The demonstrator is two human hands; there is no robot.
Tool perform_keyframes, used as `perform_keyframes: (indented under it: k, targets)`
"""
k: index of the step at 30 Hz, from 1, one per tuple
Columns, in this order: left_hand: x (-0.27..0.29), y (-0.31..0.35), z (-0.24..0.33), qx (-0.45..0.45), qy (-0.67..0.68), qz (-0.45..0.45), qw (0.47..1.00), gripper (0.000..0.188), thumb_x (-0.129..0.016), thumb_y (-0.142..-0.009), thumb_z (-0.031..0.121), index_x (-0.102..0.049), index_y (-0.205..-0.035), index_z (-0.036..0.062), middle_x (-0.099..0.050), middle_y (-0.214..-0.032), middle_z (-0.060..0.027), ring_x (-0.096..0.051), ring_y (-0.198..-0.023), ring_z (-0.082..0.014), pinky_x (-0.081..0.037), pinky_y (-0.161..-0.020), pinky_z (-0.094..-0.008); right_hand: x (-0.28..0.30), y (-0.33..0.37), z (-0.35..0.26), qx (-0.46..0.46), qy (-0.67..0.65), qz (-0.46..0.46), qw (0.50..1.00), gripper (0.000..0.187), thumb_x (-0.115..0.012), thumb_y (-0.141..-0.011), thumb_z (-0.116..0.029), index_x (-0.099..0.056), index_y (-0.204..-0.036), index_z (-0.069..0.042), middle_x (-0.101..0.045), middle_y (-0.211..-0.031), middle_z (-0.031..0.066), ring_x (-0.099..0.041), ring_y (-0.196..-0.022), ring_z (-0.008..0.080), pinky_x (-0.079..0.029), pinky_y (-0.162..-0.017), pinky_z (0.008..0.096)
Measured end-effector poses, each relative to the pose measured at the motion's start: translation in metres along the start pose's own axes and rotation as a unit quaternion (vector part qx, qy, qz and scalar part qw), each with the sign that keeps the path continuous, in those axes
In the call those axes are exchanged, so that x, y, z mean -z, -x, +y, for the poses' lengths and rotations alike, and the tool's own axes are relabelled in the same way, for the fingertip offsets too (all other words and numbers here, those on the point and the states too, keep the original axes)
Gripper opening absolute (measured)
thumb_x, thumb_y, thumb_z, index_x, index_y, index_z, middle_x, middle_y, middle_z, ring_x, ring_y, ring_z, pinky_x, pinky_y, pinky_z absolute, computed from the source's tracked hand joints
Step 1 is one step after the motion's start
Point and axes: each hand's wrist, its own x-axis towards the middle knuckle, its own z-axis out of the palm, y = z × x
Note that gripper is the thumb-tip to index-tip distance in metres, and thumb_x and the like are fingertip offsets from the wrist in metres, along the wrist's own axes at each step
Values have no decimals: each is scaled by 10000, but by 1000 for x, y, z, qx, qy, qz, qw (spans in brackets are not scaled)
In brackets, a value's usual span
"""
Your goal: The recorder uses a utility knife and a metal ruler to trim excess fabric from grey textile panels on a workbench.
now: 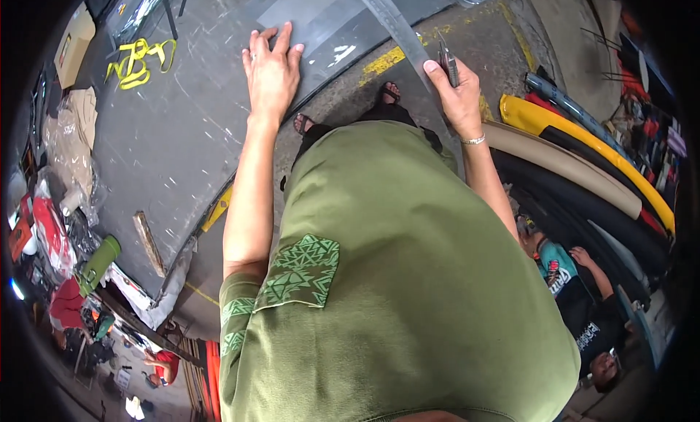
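Grasping straightedge [397, 31] and dark pointed tool [452, 70] in right hand [461, 101], resting splayed, empty left hand [273, 75] by translucent sheet [321, 17]; apparently aligning, calling next for steady placement

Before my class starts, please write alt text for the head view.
A person's right hand holds a dark pointed tool at the end of a long grey strip; the left hand rests spread on a dark worktable, right of a yellow strap.

The long, flat grey ruler [391, 22] and the translucent grey plastic sheet [315, 19] are cut off above.
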Motion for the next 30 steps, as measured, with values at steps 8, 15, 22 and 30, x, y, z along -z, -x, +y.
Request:
perform_keyframes:
  k: [8, 15, 22, 30]
  targets:
    - [2, 5, -17, 27, 36, 26, 999, 599, -596, -1020, 420, -483, -1517, 106, -425, -1595, -106, -293, -1528, -371, -187, -1226, -645, -11, 4, 10, -17, -2, -26, 1000, 294, -712, -994, -294, -695, -909, -12, -554, -756, -62, -461, -724, 48, -409, -651, 248]
    - [-10, -6, -15, -4, -20, 9, 1000, 709, -576, -994, 554, -452, -1544, 125, -371, -1646, -59, -244, -1553, -366, -122, -1214, -699, -56, -9, 20, -39, 32, -30, 998, 414, -712, -959, -432, -725, -1083, -37, -675, -752, 117, -609, -683, 166, -513, -654, 341]
    - [-15, -10, -18, -15, 5, 14, 1000, 695, -579, -1009, 504, -419, -1563, 116, -371, -1645, -75, -249, -1552, -364, -100, -1218, -695, -97, -9, 26, -24, 49, -77, 996, 349, -669, -977, -405, -662, -1054, -65, -678, -760, 171, -685, -680, 321, -521, -629, 420]
    - [-10, -20, -21, -26, 28, 29, 999, 742, -526, -1035, 515, -324, -1586, 62, -348, -1631, -182, -273, -1543, -348, -141, -1262, -576, -111, -1, 17, -65, 73, -140, 985, 368, -662, -978, -369, -643, -1026, -5, -634, -676, 205, -657, -631, 357, -497, -622, 453]
